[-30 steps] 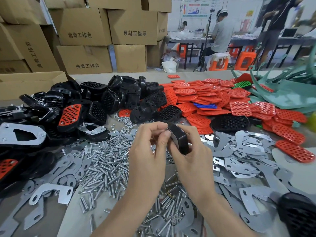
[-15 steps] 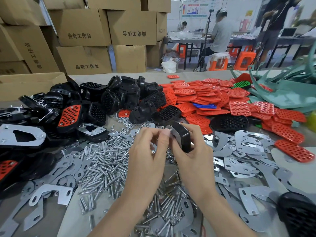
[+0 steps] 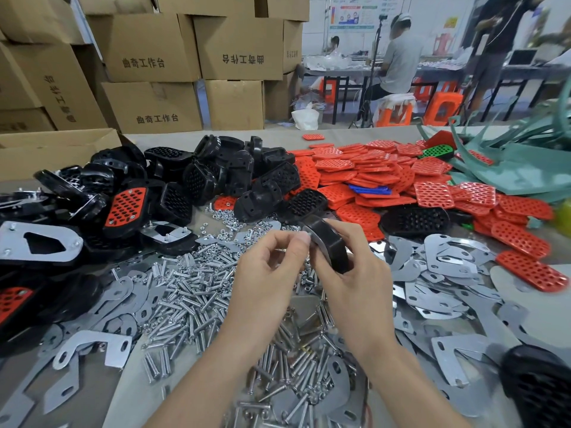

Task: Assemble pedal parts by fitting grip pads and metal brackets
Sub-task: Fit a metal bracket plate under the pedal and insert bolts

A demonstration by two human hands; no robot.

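Observation:
My right hand (image 3: pixel 355 282) grips a black pedal body (image 3: pixel 332 245) on edge above the table, its metal-plated face turned left. My left hand (image 3: pixel 268 270) has its fingertips pinched together right against that face; what they pinch is too small to make out. Loose silver bolts (image 3: pixel 191 288) lie heaped under both hands. Flat metal brackets (image 3: pixel 445 257) spread to the right, red grip pads (image 3: pixel 364 177) pile up behind, and black pedal bodies (image 3: pixel 228 174) sit at centre left.
Assembled pedals with red pads (image 3: pixel 125 208) and metal plates (image 3: pixel 34 242) lie at the left. Cardboard boxes (image 3: pixel 148 50) stack behind the table. Green plastic pieces (image 3: pixel 509 168) crowd the far right. People work at distant tables (image 3: pixel 401 57).
Both hands with the pedal body have shifted slightly right and up. The left fingertips stay pinched against its metal face.

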